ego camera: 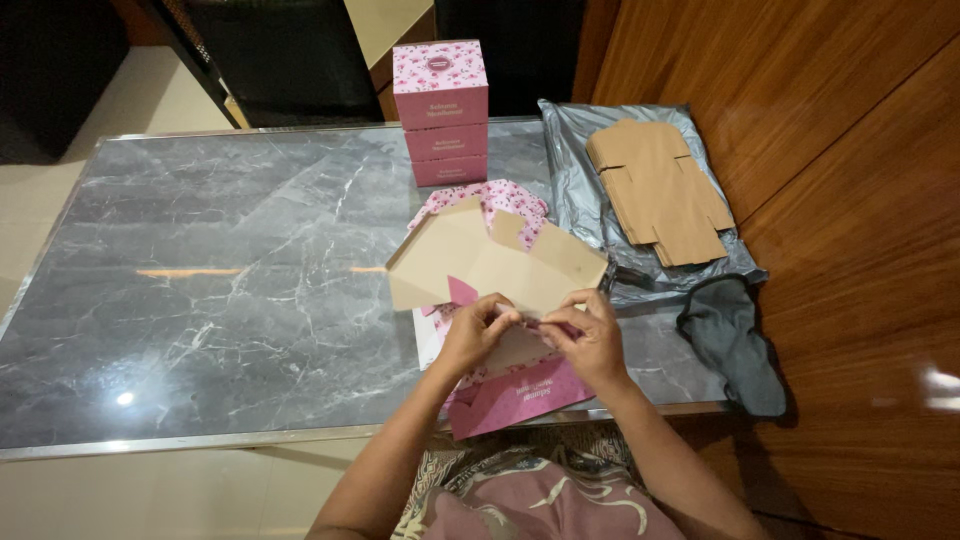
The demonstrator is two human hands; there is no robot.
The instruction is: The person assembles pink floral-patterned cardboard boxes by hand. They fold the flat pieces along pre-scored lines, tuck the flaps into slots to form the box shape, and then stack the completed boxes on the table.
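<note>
Both hands work a half-folded cardboard box (495, 262), brown inside and pink floral outside, held above the near edge of the grey marble table (220, 260). My left hand (478, 332) pinches a lower flap from the left. From the right, my right hand (590, 338) pinches the same flap, fingertips almost meeting. Beneath the box lies a flat pink carton sheet (505, 398), partly hidden by my hands.
A stack of three finished pink boxes (440, 110) stands at the table's far edge. A pile of flat brown box blanks (660, 190) rests on a grey plastic bag (570, 170) at the right. A dark cloth (735, 340) lies on the wooden floor (850, 200).
</note>
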